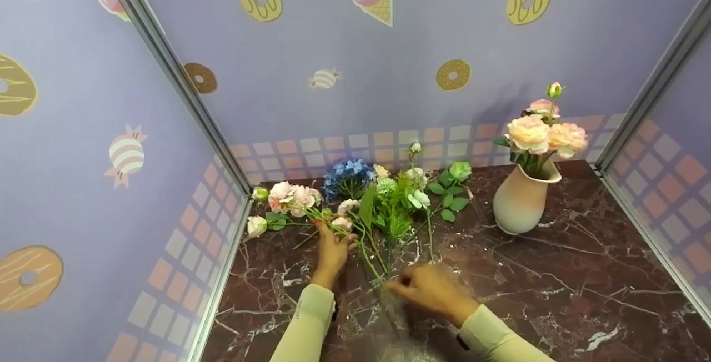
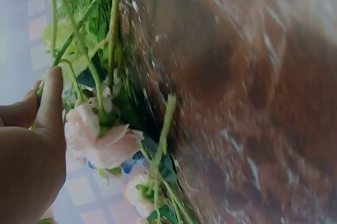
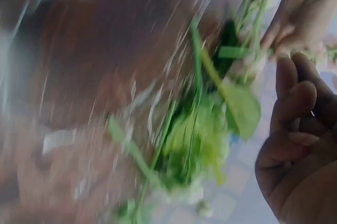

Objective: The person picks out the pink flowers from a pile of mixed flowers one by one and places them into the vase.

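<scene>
My left hand [image 1: 331,251] pinches the green stem of a pink flower spray [image 1: 293,198] between thumb and fingers, and the stem slants toward the front. In the left wrist view the thumb [image 2: 51,97] presses on that stem beside a hanging pale pink bloom [image 2: 100,137]. My right hand [image 1: 432,290] is blurred near the stem's lower end. Its fingers [image 3: 295,103] are loosely bent, with nothing visible between them in the right wrist view. Close by lie a blue hydrangea [image 1: 349,177], green foliage [image 1: 397,212] and white flowers [image 1: 419,199].
A pale ceramic vase [image 1: 519,201] holding peach-pink roses [image 1: 529,134] stands at the right. A green rose [image 1: 460,171] with leaves lies left of it. At the far left lies a cream rose [image 1: 256,226]. Patterned panels enclose the dark marbled table [image 1: 577,273].
</scene>
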A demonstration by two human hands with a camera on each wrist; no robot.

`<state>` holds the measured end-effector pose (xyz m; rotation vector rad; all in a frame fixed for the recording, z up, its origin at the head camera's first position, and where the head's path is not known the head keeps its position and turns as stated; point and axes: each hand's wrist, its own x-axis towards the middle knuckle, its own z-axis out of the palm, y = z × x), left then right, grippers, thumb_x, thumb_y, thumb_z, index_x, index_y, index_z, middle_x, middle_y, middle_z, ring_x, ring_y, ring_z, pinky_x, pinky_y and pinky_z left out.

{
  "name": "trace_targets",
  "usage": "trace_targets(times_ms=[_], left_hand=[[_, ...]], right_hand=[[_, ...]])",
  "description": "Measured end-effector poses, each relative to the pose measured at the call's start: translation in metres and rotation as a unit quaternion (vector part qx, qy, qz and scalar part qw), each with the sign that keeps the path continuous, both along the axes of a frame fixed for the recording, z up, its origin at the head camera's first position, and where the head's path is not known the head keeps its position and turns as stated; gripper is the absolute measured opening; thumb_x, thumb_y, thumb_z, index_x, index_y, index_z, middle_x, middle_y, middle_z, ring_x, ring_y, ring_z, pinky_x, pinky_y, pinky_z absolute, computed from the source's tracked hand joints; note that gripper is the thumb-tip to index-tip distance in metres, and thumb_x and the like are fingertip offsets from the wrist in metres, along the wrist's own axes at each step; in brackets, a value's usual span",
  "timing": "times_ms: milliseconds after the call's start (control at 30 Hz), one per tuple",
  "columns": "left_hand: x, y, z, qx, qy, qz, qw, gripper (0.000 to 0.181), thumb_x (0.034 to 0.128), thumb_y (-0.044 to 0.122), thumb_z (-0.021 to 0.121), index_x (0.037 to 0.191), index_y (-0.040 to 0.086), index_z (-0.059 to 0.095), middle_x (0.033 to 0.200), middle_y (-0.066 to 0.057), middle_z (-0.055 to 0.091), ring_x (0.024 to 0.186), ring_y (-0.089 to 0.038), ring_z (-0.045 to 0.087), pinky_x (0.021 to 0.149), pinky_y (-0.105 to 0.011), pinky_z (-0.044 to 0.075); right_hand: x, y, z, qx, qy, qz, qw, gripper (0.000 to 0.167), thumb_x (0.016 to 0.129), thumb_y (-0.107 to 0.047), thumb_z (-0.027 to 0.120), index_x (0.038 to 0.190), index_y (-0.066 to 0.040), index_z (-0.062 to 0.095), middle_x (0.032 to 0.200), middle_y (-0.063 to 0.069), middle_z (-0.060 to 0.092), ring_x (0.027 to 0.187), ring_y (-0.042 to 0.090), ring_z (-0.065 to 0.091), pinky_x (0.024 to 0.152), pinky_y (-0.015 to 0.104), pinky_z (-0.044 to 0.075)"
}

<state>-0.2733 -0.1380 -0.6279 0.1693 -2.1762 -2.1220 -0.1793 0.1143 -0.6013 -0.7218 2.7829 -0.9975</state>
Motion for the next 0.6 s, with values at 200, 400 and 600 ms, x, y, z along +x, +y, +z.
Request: trace_targets(times_ms=[200, 400, 600], left_hand=[[-0.001, 0.013, 0.002, 0.048, 0.039, 0.005, 0.9981, 0.061, 0.1044, -0.018, 0.065, 0.15, -0.002, 0.027, 0.128, -0.036, 0.066, 0.102, -0.03, 0.079, 0.083, -0.033, 0.07], [0.001, 0.014, 0.011, 0.119, 0.04, 0.008, 0.9921, 0.089, 0.1068, -0.019, 0.059, 0.168, 0.003, -0.001, 0.115, -0.027, 0.072, 0.09, -0.019, 0.077, 0.081, -0.036, 0.071], [0.002, 0.012, 0.016, 0.114, 0.031, 0.008, 0.993, 0.068, 0.1085, -0.017, 0.057, 0.157, 0.002, 0.013, 0.114, -0.024, 0.071, 0.092, -0.022, 0.077, 0.081, -0.036, 0.071]], right_hand=[[-0.001, -0.011, -0.008, -0.068, -0.053, 0.019, 0.9961, 0.032, 0.105, -0.02, 0.08, 0.076, -0.007, 0.076, 0.068, 0.003, 0.074, 0.058, 0.002, 0.051, 0.056, 0.022, 0.046], [-0.008, -0.01, -0.017, -0.08, -0.028, -0.057, 0.9948, 0.018, 0.099, -0.006, 0.08, 0.081, -0.003, 0.078, 0.074, 0.006, 0.077, 0.064, 0.006, 0.057, 0.058, 0.025, 0.052], [-0.015, -0.013, -0.022, -0.067, -0.022, -0.089, 0.9936, 0.028, 0.1, -0.007, 0.08, 0.074, -0.011, 0.069, 0.066, -0.005, 0.06, 0.06, 0.008, 0.048, 0.054, 0.022, 0.04]])
